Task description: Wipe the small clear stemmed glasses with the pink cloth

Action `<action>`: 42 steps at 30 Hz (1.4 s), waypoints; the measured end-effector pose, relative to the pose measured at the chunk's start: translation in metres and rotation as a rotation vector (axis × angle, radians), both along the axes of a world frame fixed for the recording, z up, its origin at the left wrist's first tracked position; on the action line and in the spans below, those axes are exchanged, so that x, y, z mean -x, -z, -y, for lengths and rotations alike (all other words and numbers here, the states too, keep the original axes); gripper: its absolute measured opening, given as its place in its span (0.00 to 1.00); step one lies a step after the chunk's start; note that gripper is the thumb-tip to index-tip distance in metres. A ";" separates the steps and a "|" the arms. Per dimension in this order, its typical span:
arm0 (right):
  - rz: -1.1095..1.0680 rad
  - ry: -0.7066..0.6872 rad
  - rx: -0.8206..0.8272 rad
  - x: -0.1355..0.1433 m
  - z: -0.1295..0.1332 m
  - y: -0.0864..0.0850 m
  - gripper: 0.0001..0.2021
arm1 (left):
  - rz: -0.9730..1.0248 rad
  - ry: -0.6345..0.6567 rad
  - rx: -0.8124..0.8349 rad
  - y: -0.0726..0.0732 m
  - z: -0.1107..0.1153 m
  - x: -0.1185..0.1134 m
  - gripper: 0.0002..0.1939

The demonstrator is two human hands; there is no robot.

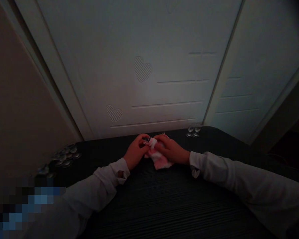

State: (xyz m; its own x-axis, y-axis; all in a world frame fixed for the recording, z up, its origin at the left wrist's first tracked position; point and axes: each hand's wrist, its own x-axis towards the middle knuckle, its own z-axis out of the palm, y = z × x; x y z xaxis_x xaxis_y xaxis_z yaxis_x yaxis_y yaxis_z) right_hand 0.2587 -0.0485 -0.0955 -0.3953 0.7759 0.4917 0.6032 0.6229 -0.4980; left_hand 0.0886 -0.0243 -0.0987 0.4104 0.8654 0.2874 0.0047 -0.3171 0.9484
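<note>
Above the dark table, my left hand (pixel 136 151) is closed around a small clear glass (pixel 147 140), of which only part of the rim shows between the fingers. My right hand (pixel 173 149) grips a pink and white cloth (pixel 161 161) and presses it against the glass. The cloth hangs down below both hands toward the tabletop. Most of the glass is hidden by the cloth and fingers, so its full shape cannot be made out.
Two small stemmed glasses (pixel 193 130) stand at the table's back edge, right of my hands. Several more glasses (pixel 66 154) are grouped at the left. Behind the dark table (pixel 149 202) rises a white panel (pixel 169 66) with heart patterns. The light is dim.
</note>
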 end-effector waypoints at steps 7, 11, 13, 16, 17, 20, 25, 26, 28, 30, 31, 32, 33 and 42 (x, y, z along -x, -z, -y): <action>0.011 -0.018 -0.064 -0.001 0.002 0.002 0.14 | -0.040 -0.029 0.010 -0.003 0.001 0.000 0.15; 0.030 -0.038 -0.075 -0.002 0.002 0.001 0.14 | -0.054 -0.010 -0.003 -0.002 0.001 0.000 0.13; 0.038 -0.033 -0.066 -0.002 0.002 0.001 0.14 | -0.070 0.012 -0.030 -0.001 0.000 0.001 0.10; 0.055 -0.015 -0.047 0.000 0.003 -0.001 0.15 | -0.101 0.038 -0.079 0.002 0.001 0.002 0.08; 0.061 -0.009 -0.049 0.000 0.004 -0.001 0.15 | -0.119 0.042 -0.097 0.002 0.001 0.002 0.08; 0.070 -0.019 -0.073 0.001 0.004 -0.002 0.16 | -0.184 0.021 -0.162 0.001 0.004 0.003 0.08; 0.081 -0.049 -0.094 0.000 0.001 0.002 0.15 | -0.183 0.045 -0.147 -0.009 0.011 0.005 0.08; 0.086 -0.054 -0.100 0.000 0.001 0.002 0.16 | -0.177 0.043 -0.150 -0.011 0.011 0.005 0.09; 0.098 -0.072 -0.110 -0.001 0.000 0.003 0.16 | -0.190 0.017 -0.168 -0.014 0.011 0.006 0.14; 0.114 -0.090 -0.117 0.000 -0.001 0.002 0.16 | -0.216 -0.017 -0.163 -0.014 0.010 0.005 0.17; 0.125 -0.095 -0.119 0.000 -0.001 0.002 0.16 | -0.222 -0.030 -0.145 -0.013 0.009 0.005 0.17; 0.138 -0.096 -0.119 0.001 -0.001 0.002 0.16 | -0.223 -0.038 -0.124 -0.012 0.008 0.004 0.17; 0.151 -0.094 -0.118 0.001 -0.001 0.002 0.16 | -0.219 -0.042 -0.105 -0.011 0.007 0.003 0.17; 0.105 -0.024 -0.158 0.001 -0.003 0.005 0.10 | -0.179 -0.066 -0.018 -0.009 0.005 0.002 0.07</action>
